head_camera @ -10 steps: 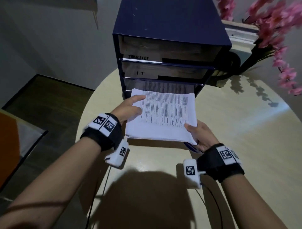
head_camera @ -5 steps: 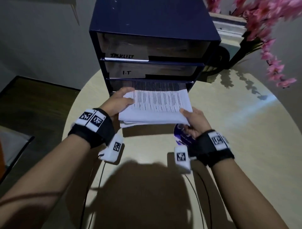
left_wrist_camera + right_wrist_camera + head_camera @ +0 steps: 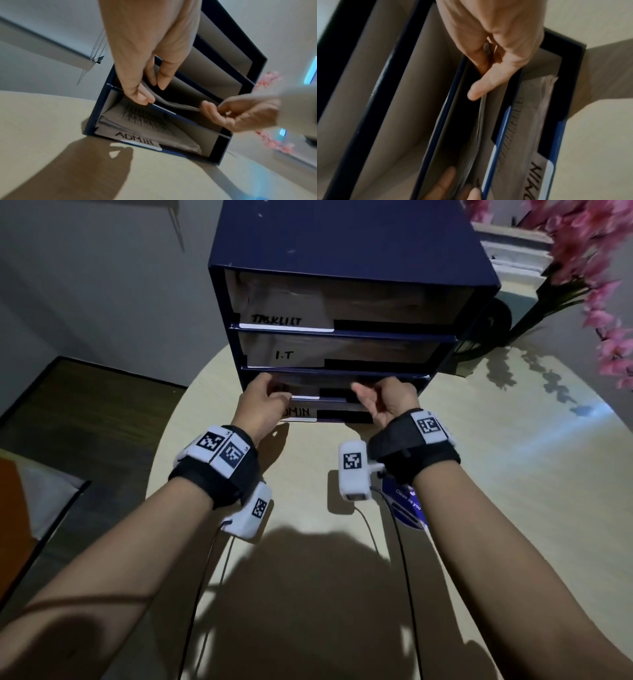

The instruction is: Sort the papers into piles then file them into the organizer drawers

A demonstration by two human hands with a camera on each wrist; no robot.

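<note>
Feeding a sagging paper stack into the organizer slot above the ADMIN drawer. Left hand pinches the stack's left edge; right hand curls on its right edge. Between the grips, sheets bow downward. Risk, as I judge it: the sagging middle catches the blue divider and crumples.

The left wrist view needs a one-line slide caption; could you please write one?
Both hands, left hand and right hand, feed a paper stack into the organizer slot above the ADMIN tray.
</note>
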